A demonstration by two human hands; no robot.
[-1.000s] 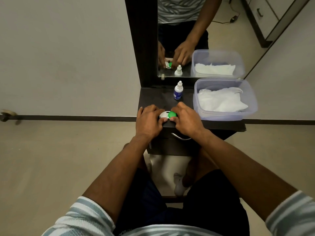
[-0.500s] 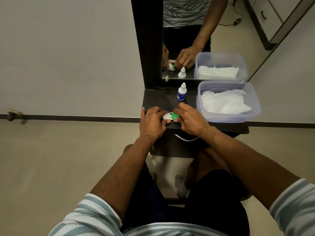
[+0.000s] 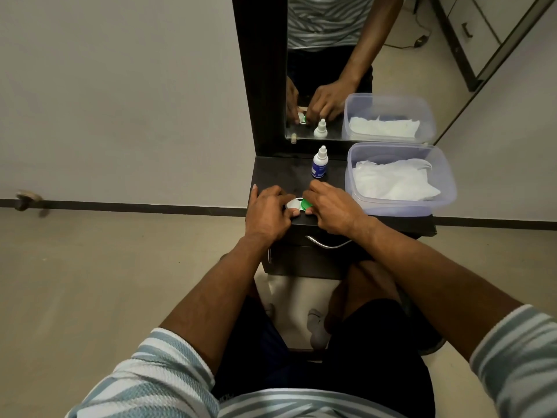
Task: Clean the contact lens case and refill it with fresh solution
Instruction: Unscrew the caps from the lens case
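Observation:
A contact lens case (image 3: pixel 300 204) with one white cap and one green cap lies near the front edge of a small dark table (image 3: pixel 277 173). My left hand (image 3: pixel 268 214) grips its white side, thumb at the front. My right hand (image 3: pixel 331 211) pinches the green cap between curled fingers and thumb. Much of the case is hidden under my fingers. A small white solution bottle (image 3: pixel 319 162) with a blue label stands upright at the back of the table, capped, a short way beyond my hands.
A clear plastic tub (image 3: pixel 446 188) holding white tissues (image 3: pixel 391 182) fills the right side of the table. A mirror (image 3: pixel 331 70) in a dark frame rises behind. A drawer handle (image 3: pixel 327 244) sits below the table's front edge. My knees are under the table.
Both hands have stayed on the case. My right fingers have shifted slightly on the green cap. The camera has moved a little, so the scene sits further right.

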